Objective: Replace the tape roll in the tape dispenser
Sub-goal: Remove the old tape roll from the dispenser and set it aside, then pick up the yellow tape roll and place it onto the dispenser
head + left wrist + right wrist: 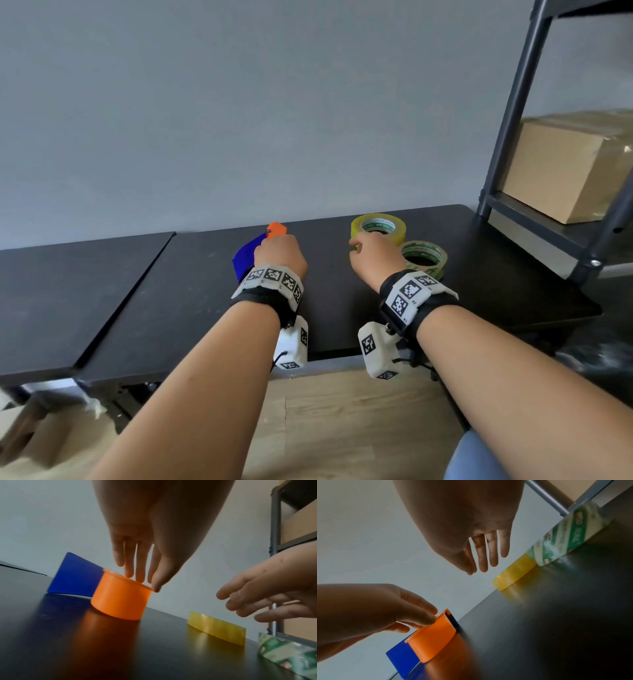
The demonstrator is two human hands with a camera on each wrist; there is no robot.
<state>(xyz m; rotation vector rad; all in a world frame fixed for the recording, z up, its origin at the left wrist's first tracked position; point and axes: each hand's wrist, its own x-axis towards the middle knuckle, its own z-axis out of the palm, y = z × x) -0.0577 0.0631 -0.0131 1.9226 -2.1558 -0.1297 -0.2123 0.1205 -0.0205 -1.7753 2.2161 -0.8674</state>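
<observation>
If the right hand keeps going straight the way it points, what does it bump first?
Most likely the yellow tape roll: the right hand hovers open just short of it, fingers toward it. Depth is unclear, so it might pass above.

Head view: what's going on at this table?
A person's left hand has its fingertips and thumb on the rim of the orange cup, which stands on the black table beside a blue piece; a firm grip isn't clear. The right hand hovers open above the yellow tape roll, not touching. A green-printed roll lies beside it.
</observation>
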